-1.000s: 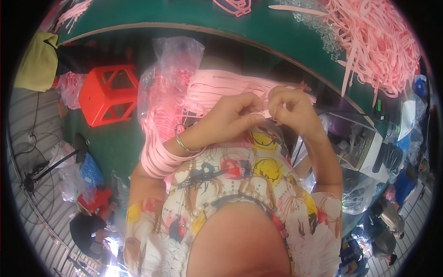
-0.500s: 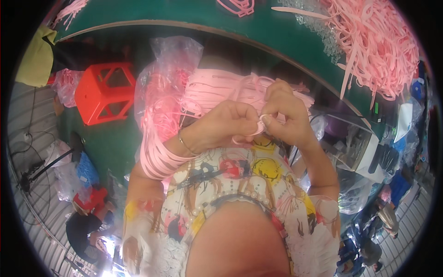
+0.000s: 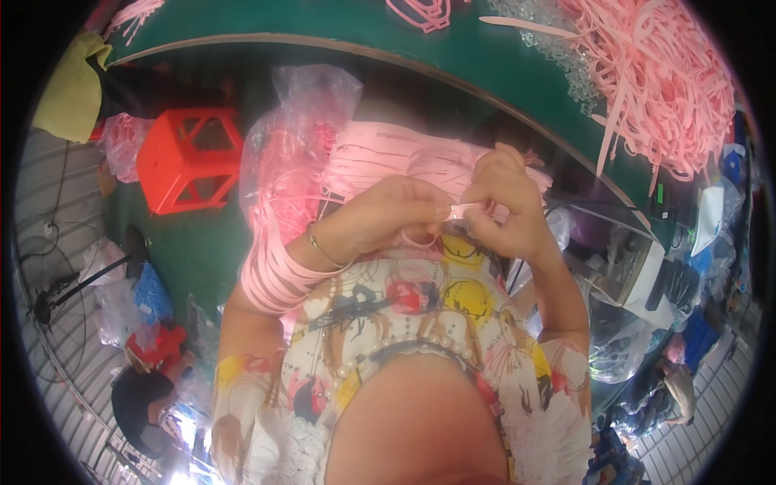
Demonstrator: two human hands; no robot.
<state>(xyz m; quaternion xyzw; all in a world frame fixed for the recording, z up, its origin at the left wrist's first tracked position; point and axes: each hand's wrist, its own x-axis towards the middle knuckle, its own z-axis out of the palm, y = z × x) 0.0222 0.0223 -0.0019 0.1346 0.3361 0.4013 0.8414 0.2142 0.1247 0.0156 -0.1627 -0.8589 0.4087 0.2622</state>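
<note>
Between my hands a narrow pink strap (image 3: 461, 212) is stretched, with a small pale spot on it too small to make out. My left hand (image 3: 396, 208) pinches one end with thumb and fingers. Close beside it, my right hand (image 3: 511, 206) is closed on the other end. Several looped pink straps (image 3: 275, 279) hang around my left forearm, behind a thin bracelet (image 3: 314, 236). Just beyond the hands lies a flat bundle of pink straps (image 3: 376, 149), partly covered by my right hand.
A clear plastic bag (image 3: 295, 121) with pink pieces lies left of the bundle. The green table (image 3: 453, 48) curves across the far side, bearing a pink strap heap (image 3: 655, 89) and small clear plastic pieces (image 3: 570, 73). A red stool (image 3: 190, 162) is at left; another person (image 3: 141, 404) is lower left.
My hands have drawn slightly apart, so more of the strap shows between the fingertips. The view has shifted a little; the loops still hang on my left forearm.
</note>
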